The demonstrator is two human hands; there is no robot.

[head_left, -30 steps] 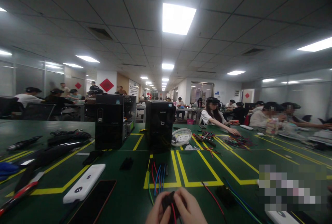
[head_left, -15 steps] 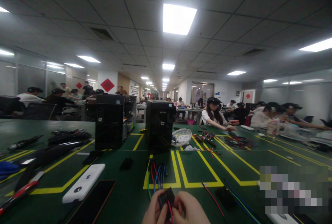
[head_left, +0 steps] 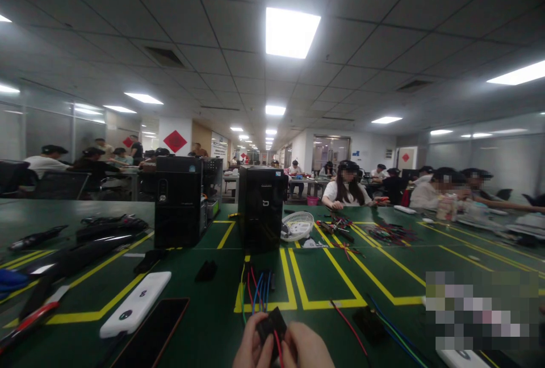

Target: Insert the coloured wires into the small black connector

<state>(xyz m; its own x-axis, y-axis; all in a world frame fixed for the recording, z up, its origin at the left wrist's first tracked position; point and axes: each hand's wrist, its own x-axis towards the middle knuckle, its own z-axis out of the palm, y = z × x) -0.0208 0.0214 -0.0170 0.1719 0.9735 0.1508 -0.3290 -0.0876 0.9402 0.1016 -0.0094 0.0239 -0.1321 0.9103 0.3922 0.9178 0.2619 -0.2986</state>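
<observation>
Head camera showed a white basket [head_left: 298, 226] far out past the hands and a bit to the right; what lay in it was too small to tell. The left hand [head_left: 252, 350] and right hand [head_left: 305, 351] were both closed on a small black block [head_left: 271, 324], pinched between them. A red wire [head_left: 279, 351] ran down from the block, and loose colored wires [head_left: 256, 291] lay on the green table [head_left: 204, 322] just past the hands.

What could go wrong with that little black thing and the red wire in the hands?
The red wire might slip out or bend, since the left hand and right hand pinch the small black block. The block could also drop among the loose coloured wires just ahead and tangle.
</observation>
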